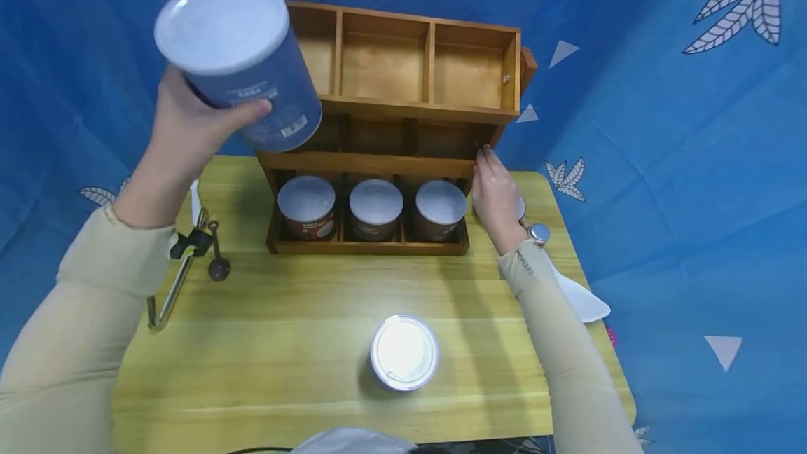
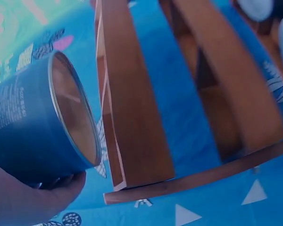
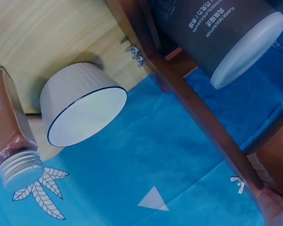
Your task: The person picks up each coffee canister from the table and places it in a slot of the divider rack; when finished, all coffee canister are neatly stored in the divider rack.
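High at the left, my left hand (image 1: pixel 192 118) grips a large blue can (image 1: pixel 265 100) with a white lid, fingers and thumb round its side. It is tilted in front of the upper left of a wooden tiered rack (image 1: pixel 391 109), apart from it. In the left wrist view, the can's round metal base (image 2: pixel 75 108) faces the rack. My right hand (image 1: pixel 494 191) holds the rack's right side near the middle tier; the right wrist view shows only its fingers (image 3: pixel 271 205) on the side board.
Three lidded cans, the middle one (image 1: pixel 376 202) among them, stand in the bottom tier. Another can (image 1: pixel 404 352) stands at the table's front. A white bowl (image 3: pixel 85 103) and a brown bottle (image 3: pixel 12 122) are right of the rack. A dark scoop (image 1: pixel 218 268) lies at left.
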Tool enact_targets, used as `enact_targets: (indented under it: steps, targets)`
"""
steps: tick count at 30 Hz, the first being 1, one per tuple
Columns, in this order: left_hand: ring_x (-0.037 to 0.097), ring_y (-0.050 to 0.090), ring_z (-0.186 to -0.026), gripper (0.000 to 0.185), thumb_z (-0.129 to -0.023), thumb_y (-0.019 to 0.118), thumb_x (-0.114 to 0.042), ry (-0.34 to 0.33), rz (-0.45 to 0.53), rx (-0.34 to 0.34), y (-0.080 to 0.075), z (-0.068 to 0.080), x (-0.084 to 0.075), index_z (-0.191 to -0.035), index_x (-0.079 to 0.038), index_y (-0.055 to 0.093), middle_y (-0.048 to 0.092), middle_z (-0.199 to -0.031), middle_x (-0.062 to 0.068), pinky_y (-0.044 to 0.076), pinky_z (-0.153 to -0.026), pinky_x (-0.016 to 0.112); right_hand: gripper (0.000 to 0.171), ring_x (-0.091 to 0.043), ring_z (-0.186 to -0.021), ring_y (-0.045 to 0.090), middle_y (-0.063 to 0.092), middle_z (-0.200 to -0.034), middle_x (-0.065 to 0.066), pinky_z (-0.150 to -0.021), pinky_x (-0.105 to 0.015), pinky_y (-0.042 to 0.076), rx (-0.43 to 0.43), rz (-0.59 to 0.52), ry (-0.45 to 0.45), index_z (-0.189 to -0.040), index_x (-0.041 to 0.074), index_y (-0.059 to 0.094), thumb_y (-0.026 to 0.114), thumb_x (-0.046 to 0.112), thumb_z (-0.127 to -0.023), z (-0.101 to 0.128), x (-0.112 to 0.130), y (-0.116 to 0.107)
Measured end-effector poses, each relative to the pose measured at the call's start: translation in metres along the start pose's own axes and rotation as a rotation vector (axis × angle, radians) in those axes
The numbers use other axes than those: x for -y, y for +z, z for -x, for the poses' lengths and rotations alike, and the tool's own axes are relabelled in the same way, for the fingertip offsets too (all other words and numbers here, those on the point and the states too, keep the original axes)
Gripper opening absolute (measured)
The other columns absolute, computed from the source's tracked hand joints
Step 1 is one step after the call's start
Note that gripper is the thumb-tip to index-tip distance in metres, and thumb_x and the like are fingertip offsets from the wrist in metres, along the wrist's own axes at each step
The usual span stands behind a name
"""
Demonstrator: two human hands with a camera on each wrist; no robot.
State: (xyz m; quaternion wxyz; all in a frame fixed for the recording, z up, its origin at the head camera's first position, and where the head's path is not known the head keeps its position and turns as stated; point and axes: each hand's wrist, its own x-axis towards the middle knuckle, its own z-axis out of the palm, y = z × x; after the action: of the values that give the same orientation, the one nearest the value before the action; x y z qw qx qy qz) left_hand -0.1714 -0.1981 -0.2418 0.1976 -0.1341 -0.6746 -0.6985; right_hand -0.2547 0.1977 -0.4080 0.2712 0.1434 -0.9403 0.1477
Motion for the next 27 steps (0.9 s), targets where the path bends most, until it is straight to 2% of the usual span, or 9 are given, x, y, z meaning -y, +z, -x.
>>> enact_targets:
  steps: [5, 10, 14, 19, 27]
  targets:
    - [0.020, 0.046, -0.133, 0.093, -0.066, 0.083, 0.000, 0.086, -0.019, -0.086, 0.012, -0.041, 0.007, -0.146, -0.011, 0.036, 0.051, -0.139, 0.003, 0.036, -0.118, 0.034, 0.036, -0.034, -0.129, 0.056, 0.056, -0.141, -0.021, -0.105, -0.046, 0.051, 0.003, 0.017, -0.004, -0.132, -0.006, 0.058, 0.049, 0.010, -0.101, 0.001, -0.002, 0.002]
    - [0.018, 0.045, -0.135, 0.099, -0.066, 0.085, -0.007, 0.177, -0.111, -0.170, 0.021, -0.063, 0.025, -0.148, -0.004, 0.029, 0.047, -0.143, 0.005, 0.036, -0.117, 0.029, 0.036, -0.034, -0.130, 0.056, 0.055, -0.141, -0.021, -0.105, -0.046, 0.051, 0.013, 0.022, -0.017, -0.132, -0.005, 0.058, 0.048, 0.012, -0.102, 0.000, 0.000, 0.002]
    - [0.018, 0.044, -0.136, 0.105, -0.063, 0.087, -0.009, 0.255, -0.100, -0.202, 0.027, -0.068, 0.039, -0.147, 0.003, 0.026, 0.045, -0.144, 0.010, 0.036, -0.116, 0.027, 0.036, -0.033, -0.130, 0.056, 0.056, -0.141, -0.021, -0.104, -0.045, 0.051, 0.013, 0.026, -0.017, -0.132, -0.005, 0.058, 0.048, 0.012, -0.102, 0.000, 0.000, 0.002]
    - [0.015, 0.042, -0.137, 0.106, -0.064, 0.087, -0.011, 0.287, -0.208, -0.212, 0.034, -0.063, 0.047, -0.148, 0.007, 0.024, 0.043, -0.146, 0.014, 0.032, -0.116, 0.022, 0.034, -0.034, -0.129, 0.057, 0.057, -0.139, -0.021, -0.103, -0.046, 0.052, -0.023, 0.014, -0.032, -0.130, -0.006, 0.059, 0.049, 0.010, -0.102, 0.000, -0.002, 0.002]
    - [0.008, 0.038, -0.139, 0.105, -0.066, 0.087, -0.012, 0.177, -0.370, -0.222, 0.042, -0.060, 0.052, -0.150, -0.002, 0.026, 0.040, -0.151, 0.008, 0.026, -0.117, 0.019, 0.035, -0.032, -0.129, 0.057, 0.057, -0.140, -0.020, -0.103, -0.044, 0.052, -0.026, 0.031, -0.026, -0.132, -0.004, 0.059, 0.049, 0.012, -0.102, -0.001, -0.003, 0.001]
